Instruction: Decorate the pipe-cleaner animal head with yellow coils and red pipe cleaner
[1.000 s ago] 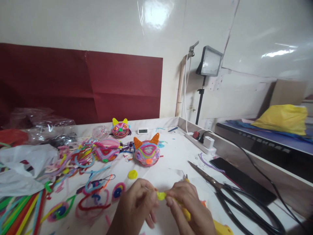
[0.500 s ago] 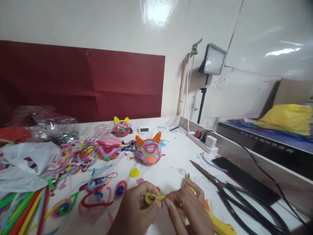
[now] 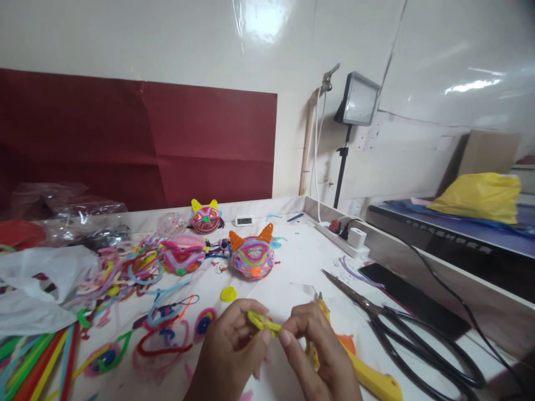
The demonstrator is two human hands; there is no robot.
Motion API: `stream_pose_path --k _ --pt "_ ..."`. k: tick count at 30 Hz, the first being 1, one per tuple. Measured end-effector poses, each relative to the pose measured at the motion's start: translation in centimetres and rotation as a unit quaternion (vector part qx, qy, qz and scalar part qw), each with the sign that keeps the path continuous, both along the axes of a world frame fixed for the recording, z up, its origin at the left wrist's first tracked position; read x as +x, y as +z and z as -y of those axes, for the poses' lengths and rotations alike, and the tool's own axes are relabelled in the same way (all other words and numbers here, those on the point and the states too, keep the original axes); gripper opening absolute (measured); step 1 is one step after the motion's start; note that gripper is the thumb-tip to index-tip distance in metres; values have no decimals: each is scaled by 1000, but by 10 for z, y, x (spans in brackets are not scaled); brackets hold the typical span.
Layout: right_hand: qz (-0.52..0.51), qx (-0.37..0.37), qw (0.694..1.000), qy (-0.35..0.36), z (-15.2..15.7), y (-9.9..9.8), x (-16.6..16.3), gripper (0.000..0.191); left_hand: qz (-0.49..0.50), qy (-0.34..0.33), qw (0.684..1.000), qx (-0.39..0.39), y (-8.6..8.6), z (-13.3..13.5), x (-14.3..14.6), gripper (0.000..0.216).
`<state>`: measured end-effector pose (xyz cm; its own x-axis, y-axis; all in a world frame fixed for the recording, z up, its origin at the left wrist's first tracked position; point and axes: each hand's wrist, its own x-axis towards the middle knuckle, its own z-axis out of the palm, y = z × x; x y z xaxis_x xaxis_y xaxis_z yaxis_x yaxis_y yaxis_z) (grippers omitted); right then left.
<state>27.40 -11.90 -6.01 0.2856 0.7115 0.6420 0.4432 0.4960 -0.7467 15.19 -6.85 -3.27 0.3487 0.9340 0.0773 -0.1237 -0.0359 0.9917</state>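
A short yellow pipe cleaner (image 3: 263, 323), bent into a narrow loop, is pinched between my two hands above the white work surface. My left hand (image 3: 234, 345) is closed on its looped end, with the thumb below. The fingertips of my right hand (image 3: 320, 351) grip its other end. Behind and partly under my right hand lies a yellow tool with a pointed metal tip (image 3: 371, 379), perhaps a glue gun; much of it is hidden. Ahead stands a round, colourful animal head with orange ears (image 3: 253, 259). A yellow disc (image 3: 228, 294) lies before it.
Large black-handled scissors (image 3: 376, 317) and a black phone (image 3: 412, 298) lie at right, near a power strip (image 3: 346, 245). Pipe cleaners (image 3: 42, 356) and a white plastic bag (image 3: 37, 289) fill the left. Two more decorated heads (image 3: 184, 256) and a small digital timer (image 3: 243, 221) stand farther back.
The yellow loop has been tilted and now shows longer and flatter between my fingers. My right hand's fingers have drawn together on its end. The camera view has shifted slightly right.
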Motion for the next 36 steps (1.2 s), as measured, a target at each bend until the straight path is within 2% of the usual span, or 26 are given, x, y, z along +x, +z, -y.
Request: stream_pose_path --k 4,10,15,20,21,24,26,29,33,36 --pt "35 15 999 -19 -1 0 1 15 44 -20 999 -22 -1 -1 0 33" --pt "74 9 996 -52 0 1 4 16 17 -45 999 4 -8 -3 -2 40" --pt "22 -40 998 -53 -1 1 6 20 -1 -99 995 19 -14 -5 -5 47" --pt "-74 -66 986 -137 -1 16 15 24 21 -144 989 40 -16 1 -6 57" --pt "-99 -73 985 -124 -2 19 18 25 30 -151 988 33 -16 1 -5 60" --pt "-184 -97 978 0 -4 23 27 27 74 -148 986 6 -19 -3 -4 56" --pt "-256 -120 957 72 -5 23 32 26 120 -144 982 -12 -21 -10 -5 44" --pt "-319 -146 929 115 -6 23 36 27 184 -165 967 -56 -25 -22 -6 32" --pt "-291 -156 934 138 -5 24 36 34 235 -235 936 -115 -28 -28 -6 32" --pt "-226 -157 949 153 -4 22 34 33 175 -206 954 -134 -27 -22 -4 32"
